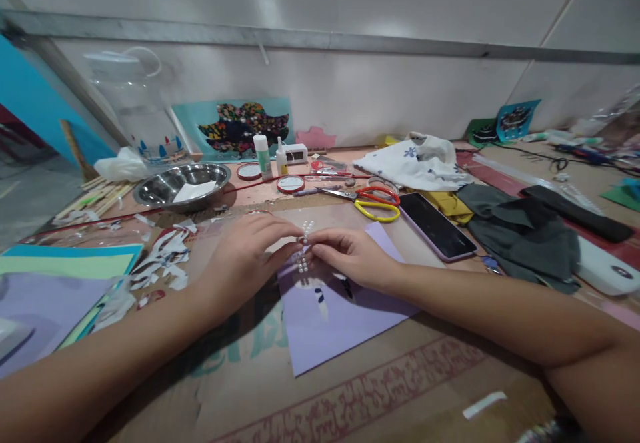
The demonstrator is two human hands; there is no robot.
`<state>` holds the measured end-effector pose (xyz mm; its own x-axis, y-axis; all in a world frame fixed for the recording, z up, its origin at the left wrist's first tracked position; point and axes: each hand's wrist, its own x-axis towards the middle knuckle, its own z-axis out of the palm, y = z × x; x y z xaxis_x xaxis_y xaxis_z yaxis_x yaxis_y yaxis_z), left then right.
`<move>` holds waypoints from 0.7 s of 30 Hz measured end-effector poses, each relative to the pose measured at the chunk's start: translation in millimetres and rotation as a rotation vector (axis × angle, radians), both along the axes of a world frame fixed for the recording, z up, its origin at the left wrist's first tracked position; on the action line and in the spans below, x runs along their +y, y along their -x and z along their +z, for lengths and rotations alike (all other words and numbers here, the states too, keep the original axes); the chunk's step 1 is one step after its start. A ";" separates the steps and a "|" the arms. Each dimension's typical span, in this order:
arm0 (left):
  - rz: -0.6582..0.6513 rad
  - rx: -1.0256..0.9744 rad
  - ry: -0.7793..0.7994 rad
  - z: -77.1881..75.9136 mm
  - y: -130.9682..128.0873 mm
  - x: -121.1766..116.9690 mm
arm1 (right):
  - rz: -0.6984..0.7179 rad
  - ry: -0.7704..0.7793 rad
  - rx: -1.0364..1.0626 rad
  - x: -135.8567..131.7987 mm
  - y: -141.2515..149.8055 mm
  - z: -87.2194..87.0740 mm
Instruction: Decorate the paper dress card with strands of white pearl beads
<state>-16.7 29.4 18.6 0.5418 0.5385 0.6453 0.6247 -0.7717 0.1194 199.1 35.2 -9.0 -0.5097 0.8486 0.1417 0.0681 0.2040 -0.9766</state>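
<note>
Over a purple sheet of paper (310,336), a short strip of white pearl beads (303,262) is pinched between the fingertips of both hands. My left hand (247,246) grips it from the left, thumb and forefinger closed. From the right, my right hand (350,253) closes on the same strip, fingertips almost meeting those of the left. Below the beads, a pale cut-out with dark marks (321,303) lies on the paper, partly covered by my hands. Whether the strip touches the paper, I cannot tell.
Scissors (377,204) with red and yellow handles and a phone (437,226) lie beyond my right hand. A metal bowl (145,193) stands at the back left, near a glue stick (262,156). Cloth scraps (167,256) and coloured sheets (60,290) are at left; dark fabric (520,230) lies right.
</note>
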 end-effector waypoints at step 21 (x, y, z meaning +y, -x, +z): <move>-0.030 0.155 -0.159 -0.2 1.8 -3.7 | -0.041 -0.278 -0.220 -2.7 -2.6 3.2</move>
